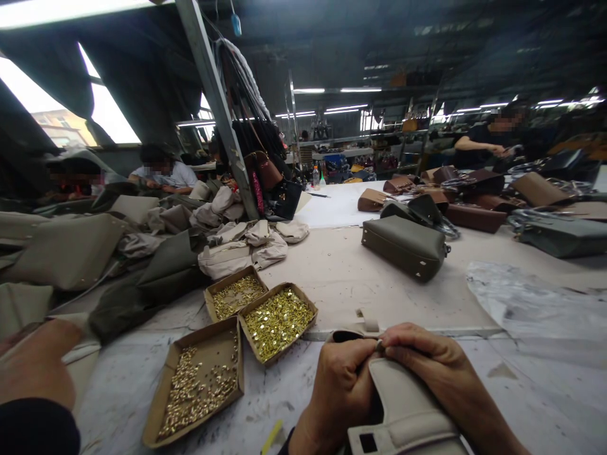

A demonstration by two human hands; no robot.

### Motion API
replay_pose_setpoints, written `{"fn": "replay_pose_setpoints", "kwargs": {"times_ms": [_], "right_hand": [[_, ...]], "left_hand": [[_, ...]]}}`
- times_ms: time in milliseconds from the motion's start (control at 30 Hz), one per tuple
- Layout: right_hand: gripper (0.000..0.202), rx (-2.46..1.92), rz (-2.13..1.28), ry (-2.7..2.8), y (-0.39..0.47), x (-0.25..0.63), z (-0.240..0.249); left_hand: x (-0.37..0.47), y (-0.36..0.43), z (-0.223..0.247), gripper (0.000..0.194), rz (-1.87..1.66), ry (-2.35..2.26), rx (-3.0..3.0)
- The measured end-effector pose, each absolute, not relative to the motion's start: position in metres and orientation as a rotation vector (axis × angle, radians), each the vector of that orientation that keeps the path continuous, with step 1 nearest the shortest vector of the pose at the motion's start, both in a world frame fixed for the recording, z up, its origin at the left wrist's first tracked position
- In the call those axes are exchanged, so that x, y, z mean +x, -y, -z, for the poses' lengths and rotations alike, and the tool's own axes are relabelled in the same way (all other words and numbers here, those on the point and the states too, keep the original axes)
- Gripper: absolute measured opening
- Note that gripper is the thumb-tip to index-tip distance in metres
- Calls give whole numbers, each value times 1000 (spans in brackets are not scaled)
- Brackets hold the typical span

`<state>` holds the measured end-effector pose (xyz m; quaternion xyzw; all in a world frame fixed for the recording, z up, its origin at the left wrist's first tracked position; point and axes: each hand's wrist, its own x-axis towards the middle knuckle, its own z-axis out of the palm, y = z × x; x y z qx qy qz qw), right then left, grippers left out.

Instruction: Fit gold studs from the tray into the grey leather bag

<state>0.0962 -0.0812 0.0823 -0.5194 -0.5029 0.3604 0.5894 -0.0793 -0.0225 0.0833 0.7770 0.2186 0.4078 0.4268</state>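
Note:
A beige handbag (411, 404) lies at the front edge of the table, its flap with a dark rectangular cutout facing me. My left hand (339, 373) is closed on the bag's edge from the left. From the right, my right hand (429, 354) pinches the same part, thumb and fingers pressed together. Both sets of fingertips meet at a small piece, too covered to identify. Left of my hands stand three cardboard trays: one of gold metal fittings (279, 321), a smaller tray of gold pieces (237, 297), and one of copper-toned fittings (199, 382).
A co-worker's hand (40, 360) is at the left edge, by piled green and beige bags (71, 249). Beige fabric pieces (251, 246) lie behind the trays. A dark green bag (403, 243), brown bags (474, 215) and clear plastic (535, 303) lie right. A metal post (220, 101) rises behind.

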Motion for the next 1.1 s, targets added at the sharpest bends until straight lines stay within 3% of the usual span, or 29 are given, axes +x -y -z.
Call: {"fn": "replay_pose_setpoints", "kwargs": {"times_ms": [333, 633, 900, 1100], "right_hand": [[11, -1213, -839, 1197, 85, 95, -85], [8, -1211, -791, 1236, 88, 94, -83], [15, -1256, -779, 1188, 91, 89, -88], [9, -1175, -788, 1321, 90, 89, -93]], "left_hand": [[-79, 21, -76, 23, -1245, -509, 2245], [-78, 24, -82, 30, -1409, -491, 2490], [-81, 22, -68, 19, -1274, -406, 2419], [-87, 24, -80, 32, -1287, -338, 2346]]}}
